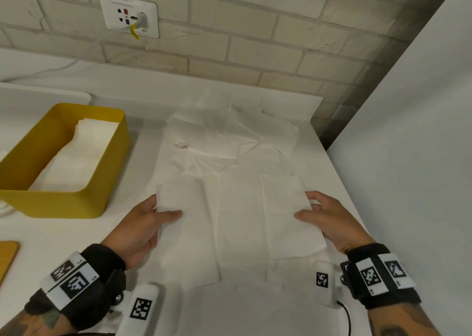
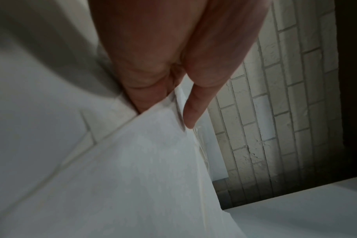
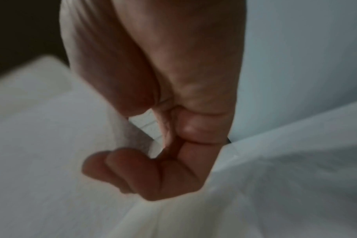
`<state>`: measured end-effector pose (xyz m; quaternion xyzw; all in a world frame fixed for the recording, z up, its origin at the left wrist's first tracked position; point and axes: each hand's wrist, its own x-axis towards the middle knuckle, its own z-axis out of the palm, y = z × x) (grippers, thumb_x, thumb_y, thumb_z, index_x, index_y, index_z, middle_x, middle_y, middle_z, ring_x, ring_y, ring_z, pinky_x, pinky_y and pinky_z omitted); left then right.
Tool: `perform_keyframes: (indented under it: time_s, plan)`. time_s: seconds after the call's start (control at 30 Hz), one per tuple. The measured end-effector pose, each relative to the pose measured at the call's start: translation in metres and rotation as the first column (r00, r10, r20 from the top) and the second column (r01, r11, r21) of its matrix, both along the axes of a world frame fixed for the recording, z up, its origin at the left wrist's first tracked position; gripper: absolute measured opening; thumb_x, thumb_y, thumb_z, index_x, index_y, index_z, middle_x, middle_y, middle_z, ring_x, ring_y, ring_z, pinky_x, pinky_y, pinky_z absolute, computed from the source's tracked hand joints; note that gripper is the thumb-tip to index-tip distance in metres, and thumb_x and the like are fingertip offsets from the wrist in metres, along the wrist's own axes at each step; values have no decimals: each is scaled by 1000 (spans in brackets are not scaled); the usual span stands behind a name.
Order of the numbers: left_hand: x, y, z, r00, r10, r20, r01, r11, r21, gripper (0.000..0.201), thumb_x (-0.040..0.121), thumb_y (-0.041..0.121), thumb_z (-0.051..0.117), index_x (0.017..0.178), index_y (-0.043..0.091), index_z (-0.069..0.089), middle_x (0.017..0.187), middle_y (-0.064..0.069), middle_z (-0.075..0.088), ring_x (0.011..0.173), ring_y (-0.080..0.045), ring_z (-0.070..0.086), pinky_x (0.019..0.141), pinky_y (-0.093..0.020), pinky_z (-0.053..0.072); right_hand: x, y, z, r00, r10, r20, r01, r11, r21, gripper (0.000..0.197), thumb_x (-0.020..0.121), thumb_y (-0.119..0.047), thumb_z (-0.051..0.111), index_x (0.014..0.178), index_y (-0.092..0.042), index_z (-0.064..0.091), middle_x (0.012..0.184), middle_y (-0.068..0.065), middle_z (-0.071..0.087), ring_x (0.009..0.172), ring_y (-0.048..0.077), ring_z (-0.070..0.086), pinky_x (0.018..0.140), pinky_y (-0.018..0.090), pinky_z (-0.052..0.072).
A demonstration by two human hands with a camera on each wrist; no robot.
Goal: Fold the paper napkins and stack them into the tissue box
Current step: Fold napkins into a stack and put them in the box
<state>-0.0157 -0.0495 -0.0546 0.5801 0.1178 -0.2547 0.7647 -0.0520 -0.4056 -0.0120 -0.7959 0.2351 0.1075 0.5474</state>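
Note:
A white paper napkin (image 1: 237, 220) is spread on the white counter in front of me, its two sides raised. My left hand (image 1: 150, 218) pinches its left edge, thumb on top; the left wrist view shows the same hand (image 2: 173, 90) with the napkin (image 2: 143, 161) between thumb and fingers. My right hand (image 1: 319, 213) pinches the right edge, and the right wrist view shows it (image 3: 153, 161) curled on the sheet (image 3: 275, 185). A yellow tissue box (image 1: 76, 200) at the left holds folded napkins (image 1: 81, 157). Loose crumpled napkins (image 1: 229, 136) lie behind.
A white wall panel (image 1: 408, 157) borders the counter on the right. The brick wall (image 1: 255, 42) with a socket plate (image 1: 129, 14) stands at the back. A wooden board corner (image 1: 7, 256) lies at the far left.

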Motion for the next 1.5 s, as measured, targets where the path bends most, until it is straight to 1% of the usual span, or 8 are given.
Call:
perform_keyframes:
  time_s: [0.2, 0.33, 0.53, 0.8, 0.93, 1.13, 1.3, 1.5]
  plan:
    - [1, 0, -2, 1000, 2, -8, -2, 1000, -9, 39, 93, -2, 61, 131, 6, 62, 121, -14, 74, 113, -31, 71, 106, -47, 48, 12, 38, 38, 971, 174, 166, -157, 982, -108, 37, 90, -12, 72, 123, -26, 67, 109, -2, 73, 105, 12, 67, 97, 25, 50]
    - [-1, 2, -4, 1000, 10, -10, -10, 999, -41, 48, 84, 3, 66, 132, 7, 62, 124, -14, 73, 117, -31, 69, 113, -49, 43, 10, 88, 30, 910, 415, 1, -411, 901, -138, 42, 85, -46, 76, 123, -36, 62, 89, -7, 71, 79, 5, 67, 67, 17, 47]
    - [-5, 4, -6, 999, 29, -16, -30, 996, -81, 40, 93, -1, 60, 132, 9, 62, 126, -11, 72, 121, -29, 67, 116, -49, 40, 19, 66, 1, 995, -63, 78, 76, 982, -173, 28, 88, -40, 75, 103, -17, 68, 88, 6, 72, 58, 11, 64, 54, 24, 47]
    - [-1, 2, -7, 985, 137, -105, -153, 975, -159, 32, 102, 12, 58, 133, 9, 64, 126, -7, 73, 122, -22, 67, 114, -39, 43, 30, 76, -10, 990, -50, 129, 64, 992, -113, 12, 85, -22, 79, 88, -14, 70, 89, 4, 70, 84, 19, 64, 75, 30, 51]
    - [2, 6, -12, 971, 175, -165, -208, 955, -211, 39, 102, 12, 58, 140, 8, 58, 131, -10, 70, 130, -25, 61, 119, -40, 38, 20, 99, 36, 956, -15, 292, -27, 990, 138, 11, 88, -13, 75, 96, -17, 67, 89, 16, 73, 82, 22, 66, 79, 36, 51]
    - [-1, 9, -1, 969, 155, -194, -207, 937, -282, 31, 103, 9, 52, 131, 5, 65, 130, -12, 70, 127, -24, 62, 108, -30, 48, 18, 144, 61, 935, 23, 353, -276, 672, 687, 42, 81, -11, 67, 123, -18, 66, 103, 11, 75, 90, 21, 73, 73, 31, 61]
    - [-3, 8, 2, 973, 134, -187, -186, 937, -296, 38, 108, 19, 43, 140, 5, 58, 138, -19, 63, 133, -32, 57, 119, -46, 37, 30, 178, 2, 989, 45, 141, -89, 943, 322, 30, 91, -6, 71, 119, -14, 64, 95, 4, 77, 78, 12, 74, 63, 21, 56]
    - [-6, 9, 8, 979, 130, -159, -171, 944, -281, 50, 108, 44, 38, 136, 9, 61, 130, -18, 69, 122, -34, 66, 108, -51, 47, 30, 188, -23, 994, -21, 103, -5, 968, 250, 27, 89, -8, 75, 111, -18, 64, 102, 3, 75, 87, 17, 74, 75, 32, 60]
